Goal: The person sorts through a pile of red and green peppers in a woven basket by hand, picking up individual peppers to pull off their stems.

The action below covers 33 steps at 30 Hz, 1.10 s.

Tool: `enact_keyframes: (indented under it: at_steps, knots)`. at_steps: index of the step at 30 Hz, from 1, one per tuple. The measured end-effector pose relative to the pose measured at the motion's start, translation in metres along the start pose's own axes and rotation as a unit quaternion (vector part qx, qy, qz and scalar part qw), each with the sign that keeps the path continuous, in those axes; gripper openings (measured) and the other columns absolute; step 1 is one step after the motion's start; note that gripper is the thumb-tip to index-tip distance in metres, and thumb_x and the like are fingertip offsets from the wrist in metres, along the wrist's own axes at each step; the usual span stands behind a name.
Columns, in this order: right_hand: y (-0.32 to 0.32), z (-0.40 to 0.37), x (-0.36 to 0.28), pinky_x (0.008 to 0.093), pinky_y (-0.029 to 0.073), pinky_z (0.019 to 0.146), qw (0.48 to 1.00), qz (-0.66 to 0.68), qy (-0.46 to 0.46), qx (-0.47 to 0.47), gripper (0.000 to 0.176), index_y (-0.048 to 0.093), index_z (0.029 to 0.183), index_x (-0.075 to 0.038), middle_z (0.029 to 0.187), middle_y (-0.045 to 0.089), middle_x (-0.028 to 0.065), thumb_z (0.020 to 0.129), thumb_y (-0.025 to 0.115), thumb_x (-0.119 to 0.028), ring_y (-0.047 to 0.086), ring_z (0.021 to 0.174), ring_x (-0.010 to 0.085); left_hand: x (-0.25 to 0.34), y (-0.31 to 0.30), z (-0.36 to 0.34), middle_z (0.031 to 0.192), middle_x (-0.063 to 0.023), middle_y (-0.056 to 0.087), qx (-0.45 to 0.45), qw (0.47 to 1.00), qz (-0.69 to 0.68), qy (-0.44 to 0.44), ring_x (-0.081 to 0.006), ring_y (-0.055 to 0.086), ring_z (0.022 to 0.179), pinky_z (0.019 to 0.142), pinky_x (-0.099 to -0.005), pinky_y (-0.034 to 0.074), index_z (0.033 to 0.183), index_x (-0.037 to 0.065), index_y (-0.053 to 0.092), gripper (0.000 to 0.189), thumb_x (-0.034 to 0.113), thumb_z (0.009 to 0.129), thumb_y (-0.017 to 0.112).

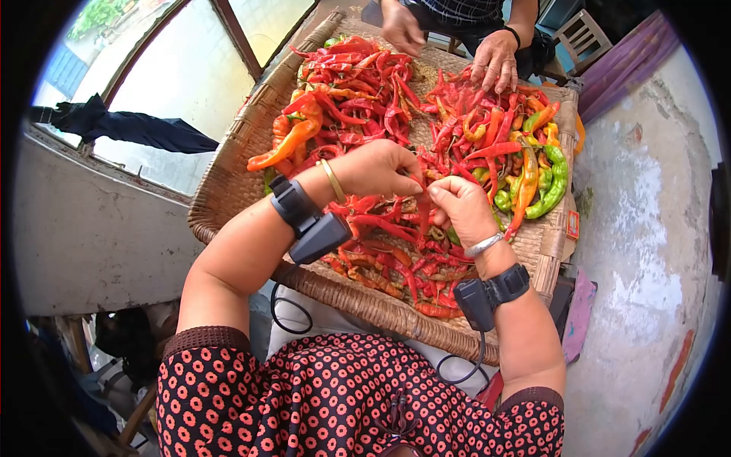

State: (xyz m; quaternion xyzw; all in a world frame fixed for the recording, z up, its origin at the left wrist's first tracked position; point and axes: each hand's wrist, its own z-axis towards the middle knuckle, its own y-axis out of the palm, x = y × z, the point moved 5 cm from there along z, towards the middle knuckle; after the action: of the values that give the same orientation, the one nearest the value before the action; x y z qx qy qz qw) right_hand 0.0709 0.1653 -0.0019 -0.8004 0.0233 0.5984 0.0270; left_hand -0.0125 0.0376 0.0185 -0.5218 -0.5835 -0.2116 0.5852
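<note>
Above the middle of a woven basket tray [209, 202], my left hand [381, 169] and my right hand [464, 207] meet with their fingertips almost touching. Both are closed in a pinch. A red chili pepper [423, 217] hangs down between them; the fingers partly hide its top end, and the exact grip on the stem is too small to make out. Beneath lie many red chili peppers [381, 225], some wrinkled. Beside my right hand are green peppers [558, 183] and an orange-green pepper [527, 183].
Across the tray, another person's hand [496, 61] rests on the right pile, and their other hand [403, 29] hovers at the far edge. A large red pile [358, 84] fills the far left. A folded dark umbrella [152, 129] hangs by the window; a wall [647, 221] stands right.
</note>
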Motion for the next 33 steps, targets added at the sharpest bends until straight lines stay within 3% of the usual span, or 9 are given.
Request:
enact_keyframes:
  at_steps: [4,9,10,14,17,20,27,29,33]
  knots:
    - [-0.009,0.003,-0.001,0.0191,0.041,0.044,0.999,0.02,0.012,0.043,0.011,0.06,0.083,-0.002,0.066,0.058,0.0016,0.083,0.057,-0.013,0.051,0.048,0.0061,-0.01,-0.013,-0.002,0.067,0.0023,0.058,-0.066,0.993,-0.09,-0.039,-0.0024,0.051,0.056,0.05,-0.0173,0.042,0.087,0.005,0.06,0.013,0.016,0.082,0.061]
    - [-0.019,0.005,-0.002,0.0207,0.043,0.047,0.998,-0.027,-0.007,0.062,0.011,0.06,0.079,-0.002,0.066,0.058,0.0015,0.082,0.057,-0.012,0.052,0.049,0.0071,-0.012,-0.04,-0.001,0.066,0.0022,0.059,0.139,0.972,-0.186,-0.033,-0.0026,0.051,0.057,0.051,-0.0161,0.041,0.083,0.007,0.06,0.011,0.018,0.084,0.058]
    - [-0.021,0.006,0.001,0.0207,0.043,0.047,0.998,-0.027,-0.007,0.063,0.011,0.06,0.079,-0.002,0.066,0.058,0.0015,0.082,0.057,-0.012,0.052,0.049,0.0071,-0.019,-0.047,0.006,0.081,-0.0033,0.061,0.163,0.964,-0.212,0.002,-0.0044,0.053,0.063,0.056,-0.0175,0.043,0.101,0.003,0.057,0.024,0.019,0.084,0.058]
    - [-0.015,0.005,0.003,0.0202,0.042,0.047,0.992,-0.125,0.019,-0.003,0.011,0.06,0.082,-0.003,0.066,0.057,-0.0008,0.082,0.056,-0.014,0.052,0.051,0.0056,-0.005,-0.045,0.002,0.114,-0.0139,0.052,0.239,0.961,-0.121,0.067,-0.0107,0.056,0.071,0.058,-0.0245,0.048,0.125,-0.002,0.035,0.057,0.022,0.081,0.062]
    - [-0.011,0.004,0.001,0.0217,0.044,0.049,0.992,-0.118,0.022,-0.03,0.012,0.061,0.084,-0.002,0.068,0.058,-0.0003,0.081,0.056,-0.013,0.053,0.053,0.0068,-0.007,-0.018,0.009,0.097,-0.011,0.061,0.139,0.97,0.132,0.152,-0.0138,0.058,0.077,0.07,-0.0281,0.048,0.113,0.002,0.053,0.04,0.022,0.08,0.062]
    - [-0.007,0.003,-0.002,0.0213,0.044,0.05,0.996,-0.081,0.004,-0.028,0.012,0.061,0.086,-0.002,0.069,0.058,-0.0006,0.082,0.056,-0.013,0.053,0.054,0.0064,0.009,0.017,0.001,0.077,-0.0116,0.063,-0.003,0.982,0.146,0.119,-0.0202,0.061,0.069,0.064,-0.0312,0.047,0.095,0.003,0.061,0.026,0.019,0.076,0.064]
    - [-0.005,-0.002,-0.009,0.0204,0.044,0.052,0.999,-0.025,0.008,-0.041,0.02,0.057,0.1,0.0,0.071,0.058,0.0013,0.082,0.054,-0.009,0.052,0.055,0.0064,-0.005,0.023,0.003,0.068,-0.008,0.061,-0.068,0.982,0.16,0.075,-0.0136,0.057,0.06,0.058,-0.0286,0.046,0.085,0.002,0.062,0.019,0.018,0.076,0.064]
    - [-0.008,-0.002,-0.015,0.02,0.044,0.052,1.0,0.012,-0.004,-0.027,0.024,0.054,0.105,0.001,0.072,0.058,0.002,0.082,0.053,-0.008,0.052,0.055,0.0066,-0.01,0.01,0.002,0.066,-0.003,0.06,-0.047,0.998,0.021,0.026,-0.0084,0.054,0.059,0.055,-0.0272,0.045,0.084,0.001,0.062,0.018,0.017,0.077,0.063]
    - [-0.025,0.005,-0.01,0.0212,0.044,0.054,1.0,-0.006,-0.003,0.019,0.026,0.055,0.106,0.001,0.073,0.057,0.0028,0.081,0.053,-0.008,0.053,0.059,0.0071,-0.004,-0.031,0.0,0.07,-0.0009,0.062,0.211,0.961,-0.176,0.017,-0.0059,0.055,0.064,0.057,-0.0235,0.046,0.092,0.003,0.064,0.021,0.019,0.08,0.061]
